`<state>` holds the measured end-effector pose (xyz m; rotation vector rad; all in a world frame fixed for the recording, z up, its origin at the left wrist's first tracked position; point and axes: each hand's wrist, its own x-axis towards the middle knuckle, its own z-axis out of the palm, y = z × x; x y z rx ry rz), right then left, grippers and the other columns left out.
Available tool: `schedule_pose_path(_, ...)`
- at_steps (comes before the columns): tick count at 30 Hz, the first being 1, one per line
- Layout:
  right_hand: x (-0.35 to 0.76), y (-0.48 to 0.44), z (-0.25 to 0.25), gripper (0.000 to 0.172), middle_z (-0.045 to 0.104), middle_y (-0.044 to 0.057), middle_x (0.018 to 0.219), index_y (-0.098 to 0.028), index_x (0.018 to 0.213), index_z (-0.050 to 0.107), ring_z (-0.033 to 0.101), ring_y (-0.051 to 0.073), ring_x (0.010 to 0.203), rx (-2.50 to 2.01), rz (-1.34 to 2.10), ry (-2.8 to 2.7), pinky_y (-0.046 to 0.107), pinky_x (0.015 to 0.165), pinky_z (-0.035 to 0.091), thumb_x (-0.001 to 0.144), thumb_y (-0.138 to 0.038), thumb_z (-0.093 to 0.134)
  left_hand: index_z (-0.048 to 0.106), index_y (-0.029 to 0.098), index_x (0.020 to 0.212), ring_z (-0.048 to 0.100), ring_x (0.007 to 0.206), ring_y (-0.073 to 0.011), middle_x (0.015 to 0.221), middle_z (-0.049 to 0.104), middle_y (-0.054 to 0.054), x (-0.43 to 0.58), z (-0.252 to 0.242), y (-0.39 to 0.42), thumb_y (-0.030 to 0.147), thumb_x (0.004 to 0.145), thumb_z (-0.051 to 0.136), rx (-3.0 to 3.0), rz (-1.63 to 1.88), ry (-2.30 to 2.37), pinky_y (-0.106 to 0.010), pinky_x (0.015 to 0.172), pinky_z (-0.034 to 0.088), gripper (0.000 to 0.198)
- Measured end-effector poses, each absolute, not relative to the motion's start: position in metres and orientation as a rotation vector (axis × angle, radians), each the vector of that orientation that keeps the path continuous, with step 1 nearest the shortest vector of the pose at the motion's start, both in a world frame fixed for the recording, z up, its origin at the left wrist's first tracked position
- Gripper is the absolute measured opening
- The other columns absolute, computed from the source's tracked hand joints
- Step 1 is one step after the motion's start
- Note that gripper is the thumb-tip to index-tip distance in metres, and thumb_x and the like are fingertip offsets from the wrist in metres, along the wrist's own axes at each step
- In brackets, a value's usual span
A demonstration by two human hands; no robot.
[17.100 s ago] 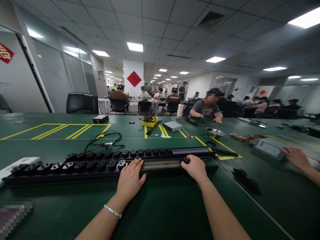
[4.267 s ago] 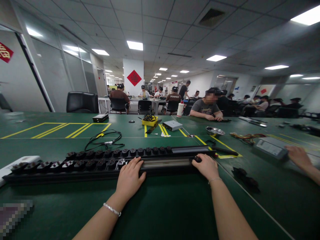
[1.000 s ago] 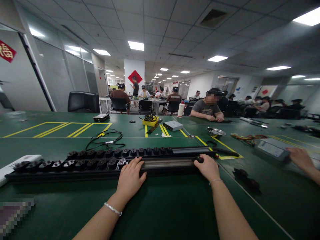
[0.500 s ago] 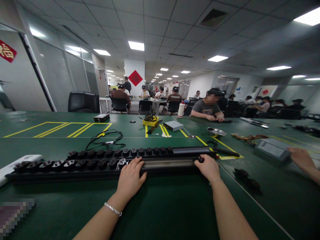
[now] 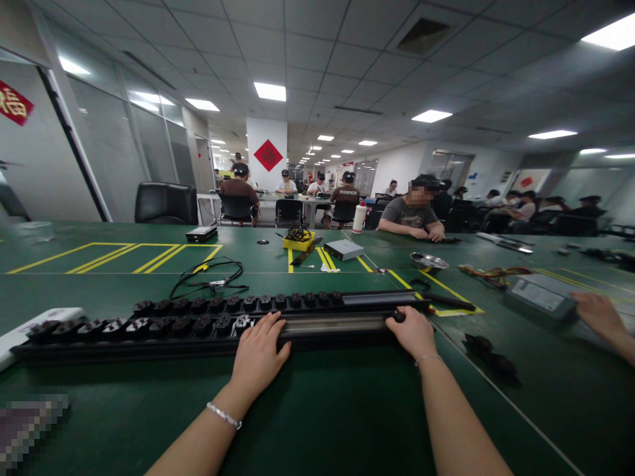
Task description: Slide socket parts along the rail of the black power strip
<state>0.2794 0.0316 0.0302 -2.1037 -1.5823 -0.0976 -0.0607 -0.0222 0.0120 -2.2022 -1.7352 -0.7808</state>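
Head view: green worktop (image 5: 337,410), lit office (image 5: 317,79); my left hand (image 5: 258,350) spread on black rail (image 5: 337,324), right hand (image 5: 413,333) curled round dark knob (image 5: 398,317).

PUMPKIN and 福 legible

White capitals spell PUMPKIN on the back of a brown shirt (image 5: 348,193). A gold 福 stands on the red diamond-shaped sign (image 5: 14,103) at far left. The pale rectangular label (image 5: 538,295) on the grey metal box (image 5: 540,291) is unreadable.

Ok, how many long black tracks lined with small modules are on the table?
2: the near track, with the left hand resting on it and the right hand near its right end, and the far track just behind it. None seems hidden.
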Motion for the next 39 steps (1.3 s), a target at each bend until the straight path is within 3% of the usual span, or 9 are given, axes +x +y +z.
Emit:
schedule_pose_path(4, 0.2771, 0.0286, 0.0311, 0.037, 0.062, 0.011, 0.099, -0.016, 0.095, 0.060, 0.054, 0.025, 0.095, -2.109, -0.095, -1.577, 0.038, 0.089, 0.034, 0.069, -0.038, 0.048, 0.056, 0.024, 0.113, 0.045, 0.119, -0.0236, 0.130, 0.051, -0.004, -0.0605, 0.0128, -0.0226, 0.033, 0.078, 0.050, -2.204, -0.778, -1.737, -0.039, 0.094, 0.038, 0.036)
schedule_pose_path(9, 0.2762, 0.0265, 0.0277, 0.040, 0.057, 0.010, 0.113, -0.017, 0.099, 0.057, 0.046, 0.028, 0.111, -2.109, -0.165, -1.552, 0.052, 0.099, 0.018, 0.070, -0.041, 0.044, 0.055, 0.023, 0.113, 0.045, 0.120, -0.0235, 0.130, 0.051, -0.004, -0.0606, 0.0132, -0.0228, 0.033, 0.079, 0.050, -2.196, -0.762, -1.729, -0.040, 0.093, 0.039, 0.036)
schedule_pose_path(15, 0.2765, 0.0254, 0.0294, 0.033, 0.059, 0.009, 0.104, -0.019, 0.090, 0.059, 0.048, 0.027, 0.105, -2.140, -0.157, -1.578, 0.046, 0.094, 0.026, 0.069, -0.040, 0.044, 0.055, 0.024, 0.113, 0.045, 0.120, -0.0236, 0.130, 0.050, -0.005, -0.0612, 0.0115, -0.0223, 0.032, 0.079, 0.049, -2.198, -0.761, -1.732, -0.040, 0.093, 0.038, 0.036)
schedule_pose_path(39, 0.2800, 0.0307, 0.0244, 0.040, 0.061, 0.009, 0.103, -0.018, 0.097, 0.059, 0.052, 0.026, 0.100, -2.137, -0.176, -1.509, 0.040, 0.092, 0.027, 0.067, -0.041, 0.047, 0.056, 0.024, 0.113, 0.045, 0.120, -0.0236, 0.130, 0.051, -0.004, -0.0606, 0.0117, -0.0220, 0.033, 0.079, 0.050, -2.184, -0.758, -1.730, -0.039, 0.092, 0.039, 0.036)
